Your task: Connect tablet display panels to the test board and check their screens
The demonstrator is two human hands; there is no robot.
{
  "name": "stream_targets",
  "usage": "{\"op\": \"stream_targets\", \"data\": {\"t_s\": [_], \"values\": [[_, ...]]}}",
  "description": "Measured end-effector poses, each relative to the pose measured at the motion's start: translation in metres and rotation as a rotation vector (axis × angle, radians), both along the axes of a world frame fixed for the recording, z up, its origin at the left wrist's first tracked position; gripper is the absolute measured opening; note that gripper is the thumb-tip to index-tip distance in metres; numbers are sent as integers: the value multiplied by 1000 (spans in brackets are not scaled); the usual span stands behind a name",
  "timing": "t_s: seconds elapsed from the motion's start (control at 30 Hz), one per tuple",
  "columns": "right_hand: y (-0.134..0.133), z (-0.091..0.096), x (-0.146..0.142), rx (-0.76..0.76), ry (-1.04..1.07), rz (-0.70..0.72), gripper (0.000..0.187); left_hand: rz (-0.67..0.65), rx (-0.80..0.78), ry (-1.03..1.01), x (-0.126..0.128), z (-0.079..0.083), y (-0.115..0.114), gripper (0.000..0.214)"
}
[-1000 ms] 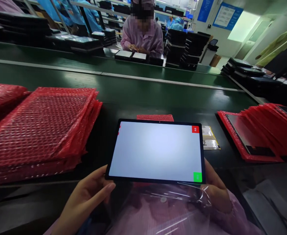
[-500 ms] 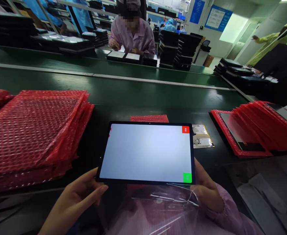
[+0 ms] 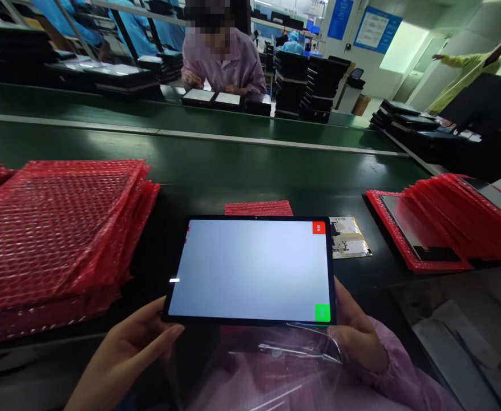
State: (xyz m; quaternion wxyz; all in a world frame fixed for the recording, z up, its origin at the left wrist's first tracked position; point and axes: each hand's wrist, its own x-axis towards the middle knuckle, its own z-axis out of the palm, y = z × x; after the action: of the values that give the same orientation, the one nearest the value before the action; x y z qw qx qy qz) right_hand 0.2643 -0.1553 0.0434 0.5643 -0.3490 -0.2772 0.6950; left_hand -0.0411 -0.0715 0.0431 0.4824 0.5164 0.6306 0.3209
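A tablet [image 3: 250, 268] with a lit white screen is held up in front of me, tilted toward me. Its screen has a red square at the upper right corner and a green one at the lower right. My left hand [image 3: 141, 337] grips the lower left corner, thumb near the front edge. On the right side, my right hand [image 3: 357, 331] is closed round the lower corner, its fingers partly hidden behind the tablet. Clear plastic film [image 3: 293, 348] hangs just below the tablet's lower edge, close to my right hand.
Red bubble-wrap pouches [image 3: 62, 228] are piled at left. More pouches [image 3: 451, 222], with dark panels, lie at right. A circuit board [image 3: 348, 237] and a red pouch [image 3: 259, 208] lie behind the tablet. Beyond the green bench [image 3: 233, 160], a person works near black stacks [image 3: 291, 85].
The view has shifted slightly, and the tablet with both hands sits a little further left and lower in it. A small white bar now shows at the tablet's left edge. Both grips stay the same.
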Motion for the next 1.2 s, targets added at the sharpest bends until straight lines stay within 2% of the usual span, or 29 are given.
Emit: {"op": "stream_targets", "data": {"t_s": [0.2,0.4,0.53,0.67,0.83,0.97,1.1,1.2], "values": [[1,0,3,-26,-63,60,86,-43,-73,-79,-7,-5,4,61],[0,-8,4,50,-45,50,79,-37,-70,-88,-8,-5,6,59],[1,-8,3,63,-48,82,75,-59,-93,-75,-11,-8,6,58],[2,-7,4,104,-37,91,68,-39,-73,-84,-10,-11,4,60],[1,-10,6,124,-63,116,71,45,-12,-80,-9,-12,2,56],[1,-14,6,125,-63,133,78,-2,-32,-70,-21,-24,6,62],[1,-15,4,190,9,124,67,-38,10,-70,-30,-38,5,60],[1,-15,4,179,22,117,65,-22,15,-81,-30,-41,3,58]]}}
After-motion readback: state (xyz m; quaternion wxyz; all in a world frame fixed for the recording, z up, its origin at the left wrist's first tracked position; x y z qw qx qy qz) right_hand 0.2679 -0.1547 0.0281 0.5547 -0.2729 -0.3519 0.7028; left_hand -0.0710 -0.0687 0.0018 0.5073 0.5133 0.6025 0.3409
